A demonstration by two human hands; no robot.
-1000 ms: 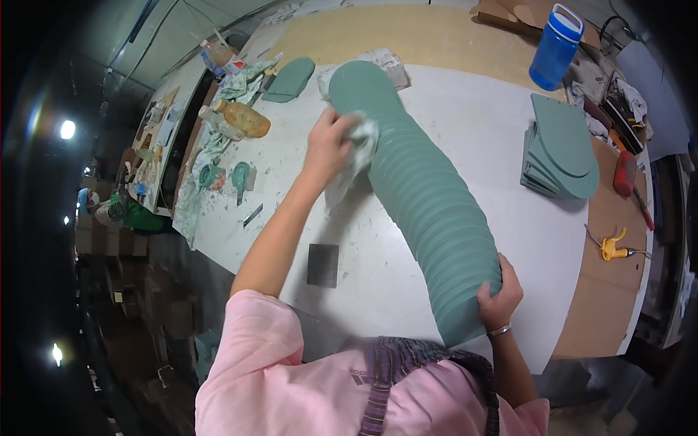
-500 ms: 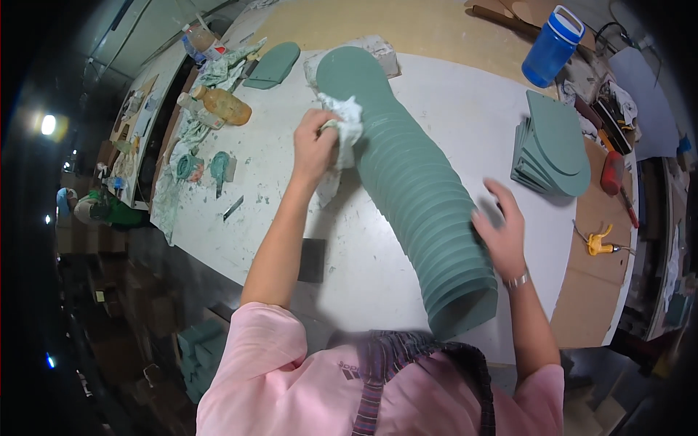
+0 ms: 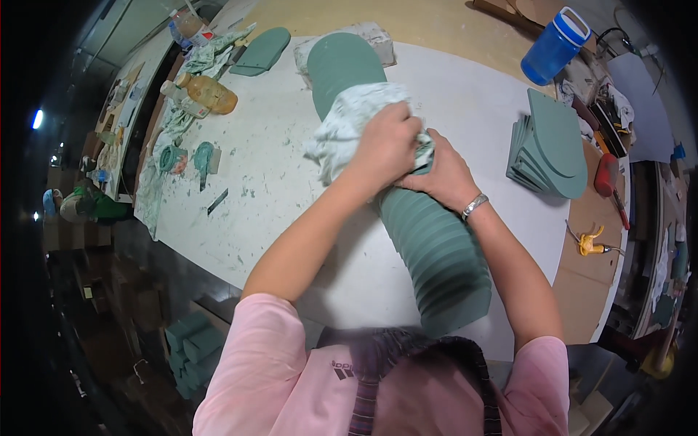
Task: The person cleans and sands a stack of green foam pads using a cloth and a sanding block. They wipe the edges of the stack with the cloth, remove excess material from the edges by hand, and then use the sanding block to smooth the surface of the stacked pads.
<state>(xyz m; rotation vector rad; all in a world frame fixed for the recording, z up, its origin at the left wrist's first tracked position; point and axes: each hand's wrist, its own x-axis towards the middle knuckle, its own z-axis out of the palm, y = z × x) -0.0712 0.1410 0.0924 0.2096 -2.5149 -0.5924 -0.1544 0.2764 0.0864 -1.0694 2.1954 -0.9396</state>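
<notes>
Overlapping green panels (image 3: pixel 440 251) are laid in a fanned row down the middle of the worktop (image 3: pixel 254 240). A white cloth (image 3: pixel 352 123) is bunched over the upper part, gripped in the curled fingers of the left hand (image 3: pixel 389 142). The right hand's (image 3: pixel 445 174) fingers are part-open at the row's right edge; whether anything is pinched cannot be told. Overlaps could be shifted by sideways drag, or an edge snagged by loose cloth.
</notes>
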